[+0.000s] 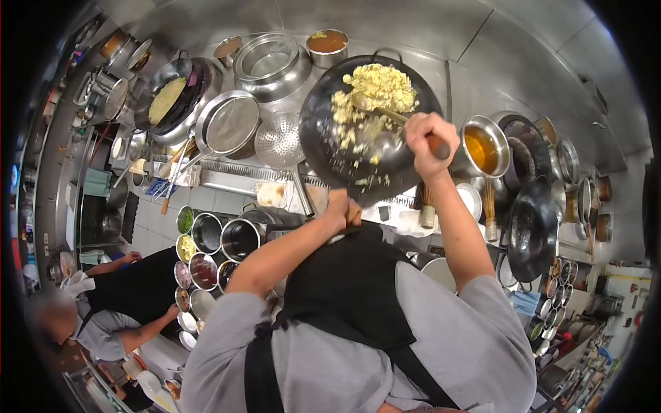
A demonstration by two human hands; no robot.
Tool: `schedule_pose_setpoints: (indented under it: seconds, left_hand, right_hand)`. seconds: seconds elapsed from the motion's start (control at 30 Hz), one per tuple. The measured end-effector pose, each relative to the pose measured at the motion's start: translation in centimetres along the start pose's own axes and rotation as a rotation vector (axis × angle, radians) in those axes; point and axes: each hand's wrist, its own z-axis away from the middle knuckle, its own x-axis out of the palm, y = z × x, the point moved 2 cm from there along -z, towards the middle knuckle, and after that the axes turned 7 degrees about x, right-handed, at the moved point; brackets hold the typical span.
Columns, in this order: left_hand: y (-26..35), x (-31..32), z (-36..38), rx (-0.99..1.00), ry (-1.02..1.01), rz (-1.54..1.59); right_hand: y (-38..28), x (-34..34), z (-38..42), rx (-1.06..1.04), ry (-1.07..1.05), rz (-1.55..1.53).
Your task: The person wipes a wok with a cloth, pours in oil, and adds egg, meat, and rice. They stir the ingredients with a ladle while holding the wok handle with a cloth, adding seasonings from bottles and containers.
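A large black wok [323,148] is in front of me, with yellow, crumbly food like scrambled egg or fried rice [381,84] heaped at its far side. Loose bits are scattered and blurred across its middle. My right hand [431,141] is wrapped round the wooden-ended handle of a ladle [363,102], whose bowl touches the heap. At the wok's near edge, my left hand [342,210] is closed in a fist on it; the exact grip is hidden. A loop handle [387,53] stands at the far rim.
Left of the wok lie a perforated skimmer [279,140] and a strainer over a pot [231,122]. To the right stand a pot of amber liquid [485,148], bamboo brushes [490,206] and another wok [533,230]. A co-worker [113,323] stands at left by several ingredient containers [204,270].
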Motion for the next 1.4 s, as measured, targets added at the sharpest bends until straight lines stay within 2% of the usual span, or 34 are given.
schedule_pose_setpoints:
  seconds: [0.03, 0.1, 0.13, 0.17, 0.2, 0.23, 0.3, 0.37, 0.43, 0.47, 0.5, 0.57, 0.63, 0.73, 0.77, 0.8, 0.87, 0.93, 0.97, 1.0, 1.03, 1.1, 1.17, 1.2, 1.27, 1.3, 1.37, 1.4]
  left_hand:
    - [1.0, 2.0, 3.3, -0.069, 0.056, 0.098]
    - [3.7, 7.3, 8.4, 0.093, 0.033, -0.091]
    - [5.6, 10.1, 8.6, 0.209, 0.153, -0.028]
    - [6.9, 9.5, 6.2, 0.232, -0.084, -0.019]
    - [8.2, 8.9, 3.8, 0.250, -0.321, -0.003]
    - [8.7, 10.4, 5.0, 0.299, 0.104, -0.083]
    - [6.4, 7.0, 1.9, 0.331, 0.037, -0.132]
    - [3.9, 2.8, -1.8, 0.374, -0.033, -0.189]
    - [1.2, 0.4, -4.1, 0.183, 0.057, 0.017]
    - [1.8, 1.0, -3.4, 0.188, 0.051, 0.024]
    - [2.4, 1.9, -1.8, 0.228, -0.092, 0.040]
    - [3.3, 3.3, -1.5, 0.273, -0.363, 0.087]
    - [4.0, 4.2, -4.8, 0.351, -0.362, 0.118]
    - [5.7, 7.2, -5.9, 0.443, -0.025, 0.084]
    - [6.1, 7.6, -6.1, 0.435, -0.020, 0.084]
    - [6.5, 7.9, -6.2, 0.428, -0.023, 0.055]
    - [6.7, 8.4, -5.7, 0.418, -0.034, 0.011]
    - [7.0, 9.3, -2.7, 0.387, -0.064, 0.022]
    - [6.9, 9.3, -1.8, 0.363, -0.104, 0.030]
    - [5.7, 8.4, -1.8, 0.345, -0.145, -0.135]
    - [3.6, 7.4, -1.4, 0.314, -0.182, -0.297]
    - [1.8, 9.0, 3.5, 0.188, -0.229, -1.172]
    - [-7.1, 5.4, -0.6, 0.283, -0.716, -1.083]
    - [-8.2, 6.2, -0.3, 0.039, -0.850, -1.254]
    - [-13.6, 5.1, -2.9, 0.257, -0.960, -1.634]
    - [-16.7, 4.1, -4.8, 0.328, -0.993, -1.765]
    - [-22.2, 0.7, -9.1, 0.347, -0.972, -1.820]
    - [-23.8, 0.2, -10.4, 0.367, -0.950, -1.884]
  right_hand:
    - [0.6, -0.4, -1.2, 0.060, 0.060, -0.074]
    - [2.6, -2.5, -4.7, 0.361, 0.242, -0.319]
    - [2.5, -2.9, -6.1, 0.390, 0.251, -0.345]
    - [2.4, -2.9, -7.4, 0.403, 0.256, -0.375]
    - [2.9, -1.6, -7.9, 0.387, 0.267, -0.321]
    - [3.7, 0.1, -7.8, 0.380, 0.280, -0.265]
    - [6.0, 0.7, -8.9, 0.301, 0.274, -0.119]
    - [3.5, -0.3, -11.4, 0.205, 0.206, -0.140]
    - [0.6, -2.6, -12.0, 0.224, 0.151, -0.242]
    - [-0.5, -3.2, -11.7, 0.249, 0.107, -0.346]
    - [-1.2, -3.1, -11.2, 0.252, 0.102, -0.343]
    - [-2.4, -3.1, -9.5, 0.266, 0.228, -0.307]
    - [-4.6, -3.3, -9.6, 0.293, 0.223, -0.318]
    - [-11.0, -3.6, -12.3, 0.202, 0.099, -0.316]
    - [-12.5, -3.9, -12.8, 0.128, 0.025, -0.303]
    - [-12.8, -4.2, -12.4, 0.136, 0.028, -0.304]
    - [-13.1, -4.8, -11.9, 0.009, 0.017, -0.321]
    - [-6.6, -3.9, -8.3, -0.082, 0.168, -0.252]
    - [-2.2, -2.2, -6.0, -0.064, 0.435, -0.022]
    - [3.7, -3.3, -3.7, 0.053, 0.226, -0.063]
    - [6.8, -3.6, -3.1, 0.226, 0.055, -0.205]
    - [6.2, -5.6, -5.9, 0.228, 0.137, -0.265]
    - [1.9, -5.9, -8.7, 0.293, 0.101, -0.447]
    - [1.6, -6.0, -8.1, 0.301, 0.101, -0.449]
    - [1.4, -5.1, -6.9, 0.110, -0.044, -0.447]
    - [2.7, -4.5, -5.2, 0.105, -0.022, -0.300]
    - [7.2, -4.6, -2.4, 0.217, -0.224, -0.209]
    - [7.3, -4.9, -2.9, 0.238, -0.178, -0.229]
